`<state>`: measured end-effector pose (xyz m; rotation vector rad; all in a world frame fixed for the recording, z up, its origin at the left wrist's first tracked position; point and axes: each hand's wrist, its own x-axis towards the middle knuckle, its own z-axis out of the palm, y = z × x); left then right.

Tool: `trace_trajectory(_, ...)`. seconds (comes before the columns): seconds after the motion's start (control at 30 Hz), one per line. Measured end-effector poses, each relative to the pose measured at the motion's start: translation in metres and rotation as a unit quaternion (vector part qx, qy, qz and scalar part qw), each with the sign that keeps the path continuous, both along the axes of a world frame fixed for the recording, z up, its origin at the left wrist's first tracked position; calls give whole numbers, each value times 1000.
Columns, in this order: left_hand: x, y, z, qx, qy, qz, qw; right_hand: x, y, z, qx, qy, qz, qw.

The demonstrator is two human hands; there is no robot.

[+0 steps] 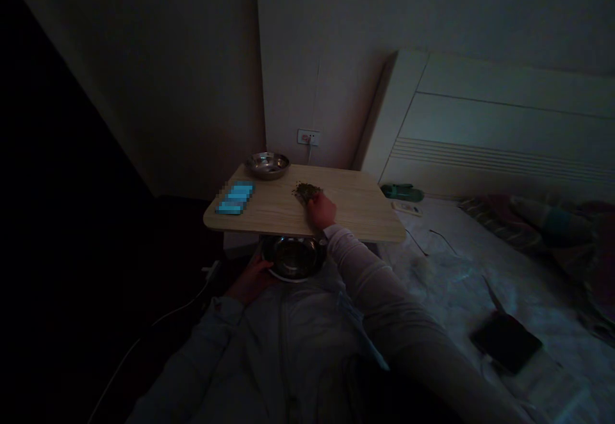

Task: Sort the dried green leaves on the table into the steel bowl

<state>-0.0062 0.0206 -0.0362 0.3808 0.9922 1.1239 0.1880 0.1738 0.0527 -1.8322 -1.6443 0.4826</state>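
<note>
Two metal bowls: the lower bowl (pixel 294 259) sat below the tabletop's near edge, its left rim gripped in your left hand (pixel 250 281); the upper bowl (pixel 268 166) stood at the far left of the wooden table (pixel 358 206). One small heap of dark bits (pixel 305 189) lay near the table's middle; your right hand (pixel 321 211) was at its near side, fingers bunched, whether pinching any could not be told. One lit screen (pixel 235 198) lay at left.
</note>
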Motion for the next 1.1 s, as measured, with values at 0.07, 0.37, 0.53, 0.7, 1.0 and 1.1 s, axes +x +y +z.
trace_trajectory(0.07,-1,0,-1,1,1,1,1000,3,5,-3,4,58,-10,998)
trace_trajectory(0.37,1,-1,2,7,16,0,1000,64,18,-11,70,234,-32,969)
trace_trajectory(0.53,-1,1,-4,14,16,-10,1000,106,-2,-17,80,245,-31,966)
trace_trajectory(0.7,-2,1,-8,38,3,-21,999,123,-23,-24,79,231,-50,968)
trace_trajectory(1.0,-3,2,-8,22,-1,-7,1000,135,-30,-19,55,183,-109,976)
trace_trajectory(1.1,-2,1,-5,20,5,-5,1000,135,-29,-22,67,165,-97,979)
